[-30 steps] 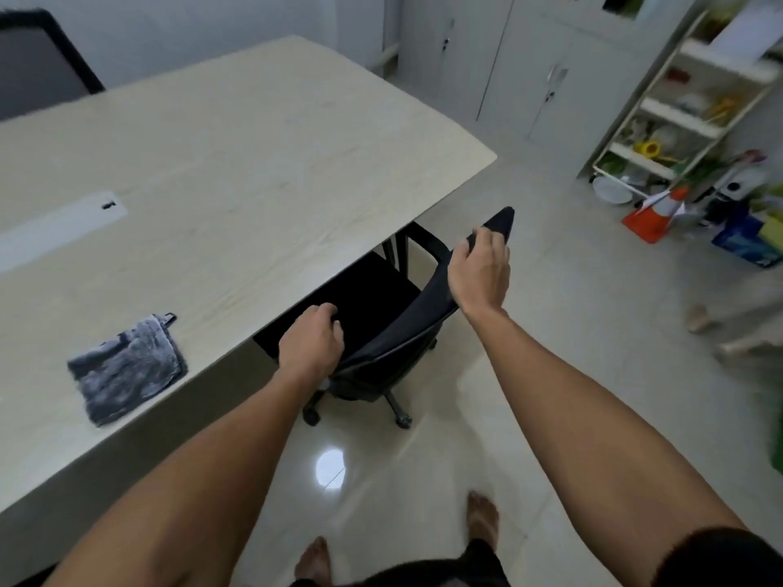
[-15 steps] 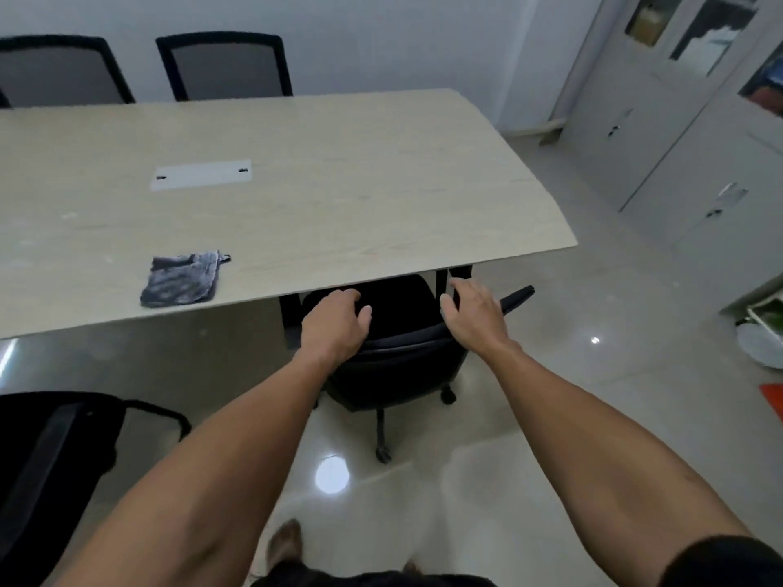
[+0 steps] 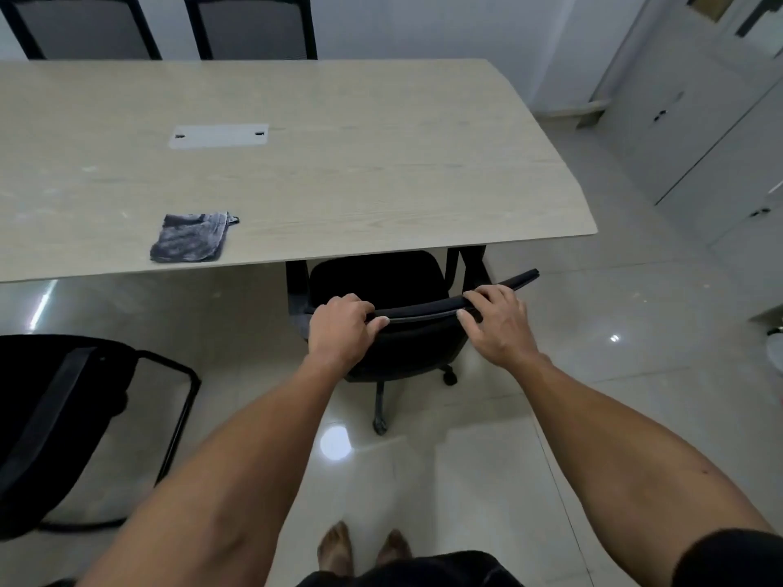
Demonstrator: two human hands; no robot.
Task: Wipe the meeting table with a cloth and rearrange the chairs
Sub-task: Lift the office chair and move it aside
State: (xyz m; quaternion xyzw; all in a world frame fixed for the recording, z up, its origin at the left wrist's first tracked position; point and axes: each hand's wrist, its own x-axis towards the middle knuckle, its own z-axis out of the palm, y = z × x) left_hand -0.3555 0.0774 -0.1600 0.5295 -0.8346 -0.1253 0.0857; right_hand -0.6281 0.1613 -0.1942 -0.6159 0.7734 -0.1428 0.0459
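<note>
The tabletop [image 3: 339, 163] is a wide slab of pale wood grain with a rounded right end, spreading ahead of both sets of fingers, its near edge just beyond them; a pale rectangular cover plate [image 3: 219, 136] sits near its middle. The glossy tiled floor [image 3: 614, 396] lies open to the right of the right fingers and behind them toward the bare feet, with a bright lamp reflection below the left wrist. Grey cabinets [image 3: 699, 133] stand well off to the right. The chair [image 3: 381, 281] is black, on a castor base, its seat tucked partly under the tabletop edge and its curved backrest top running between the hands, the right end of that rim sticking out past the right fingers. A second black chair [image 3: 63, 417] with a tube frame stands well left of the left fingers, away from the tabletop, and two mesh-backed chairs [image 3: 169, 27] stand at the far side. The left hand [image 3: 339, 330] has its fingers curled tight over the backrest top; the right hand [image 3: 495, 322] lies on the rim with fingers looser, partly wrapped. The cloth [image 3: 190, 243], a small crumpled grey rag with a loop tag, rests near the tabletop's front edge, ahead and left of the left fingers.
</note>
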